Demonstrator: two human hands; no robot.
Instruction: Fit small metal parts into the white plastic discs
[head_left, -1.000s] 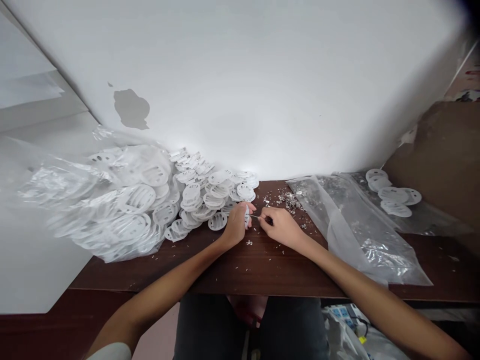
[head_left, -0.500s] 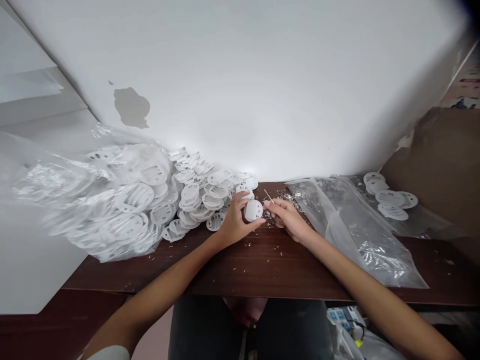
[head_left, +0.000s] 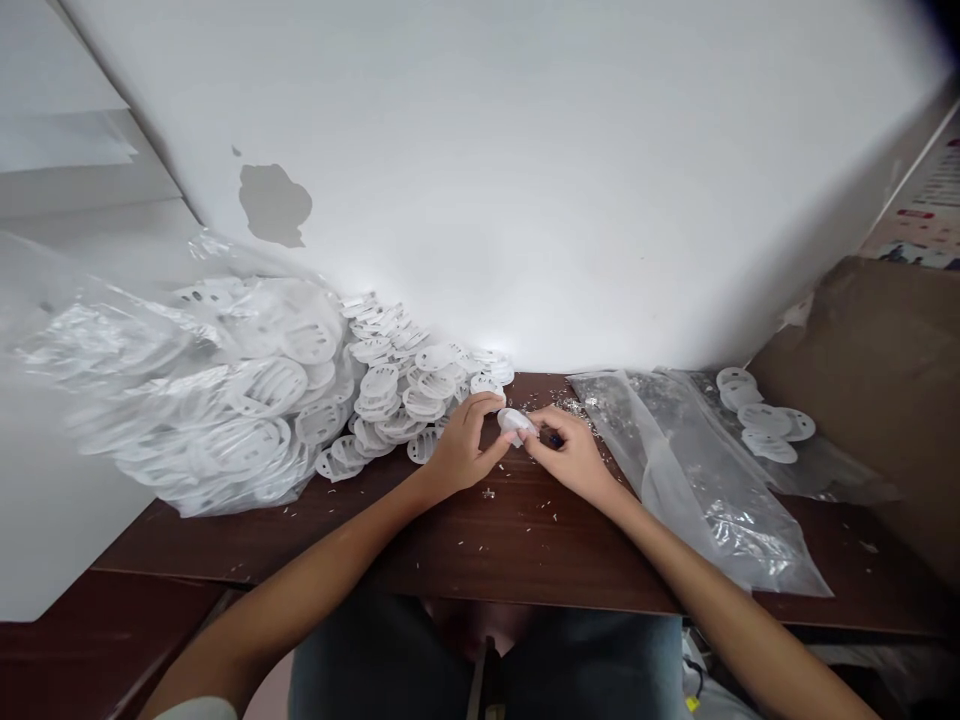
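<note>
Between my two hands is a small round white plastic disc (head_left: 514, 420), tilted, above the table. My left hand (head_left: 463, 448) is closed on its left side, thumb in front and fingers behind. My right hand (head_left: 571, 455) pinches the right side of the disc with thumb and forefinger. A small dark blue thing (head_left: 556, 440) shows within the curled fingers of my right hand; its kind is hidden. Tiny metal pieces (head_left: 574, 405) lie scattered just behind my right hand. Left of my left hand, a pile of slotted white discs (head_left: 425, 403) leans against the wall.
A large clear plastic bag (head_left: 225, 440) full of similar discs stands at the left. Flat plastic bags (head_left: 675, 480) with small metal pieces lie on the right, and several discs (head_left: 765, 420) rest beyond them. A brown cardboard sheet (head_left: 870, 370) borders the right side.
My right hand has moved left onto the disc, and the thin stick it held is no longer visible. The disc has tipped from facing me to a flatter tilt. The view has shifted slightly.
</note>
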